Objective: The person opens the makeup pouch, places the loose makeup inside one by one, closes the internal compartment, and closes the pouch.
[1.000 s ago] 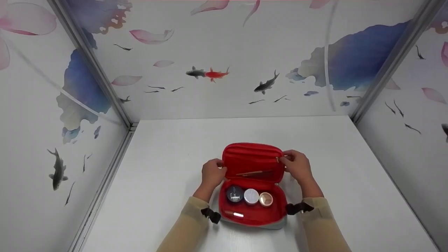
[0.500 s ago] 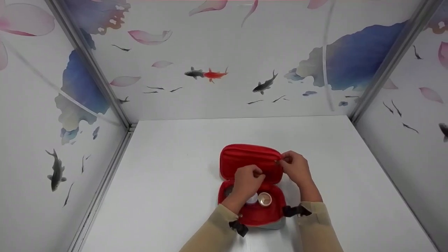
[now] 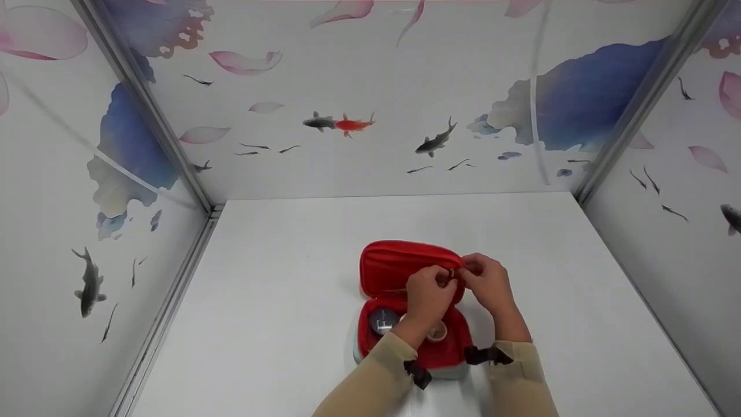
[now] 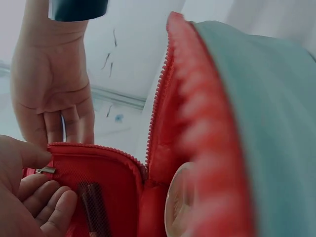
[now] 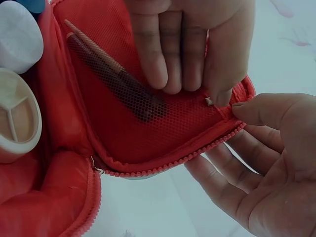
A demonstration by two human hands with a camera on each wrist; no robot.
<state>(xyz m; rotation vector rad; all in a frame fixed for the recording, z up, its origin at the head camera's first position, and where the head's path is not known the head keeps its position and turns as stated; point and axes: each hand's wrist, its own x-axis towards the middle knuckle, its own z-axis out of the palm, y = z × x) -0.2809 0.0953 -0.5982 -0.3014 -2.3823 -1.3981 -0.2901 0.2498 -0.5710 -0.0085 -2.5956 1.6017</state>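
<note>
A red-lined makeup bag (image 3: 376, 341) lies unzipped on the table with its lid (image 3: 399, 260) raised. My left hand (image 3: 431, 295) reaches across the lid, pinching the small metal zipper pull (image 5: 209, 101) of the mesh pocket (image 5: 148, 133). At the lid's right corner, my right hand (image 3: 489, 286) grips the edge between thumb and fingers. Behind the mesh lie makeup brushes (image 5: 118, 79). A dark round jar (image 3: 382, 321) and a tri-colour compact (image 5: 19, 118) sit in the base, beside a white round container (image 5: 19, 37). My left hand partly covers these in the head view.
The white table (image 3: 272, 301) surrounds the bag. Printed white panels (image 3: 370, 87) with fish and petals rise at the back and both sides, joined by metal corner posts (image 3: 145, 104). Black straps (image 3: 489, 354) circle both sleeves.
My left hand has let go of the lid's left edge and moved right across the lid to the pocket's zipper pull. My right hand keeps hold of the lid's right corner.
</note>
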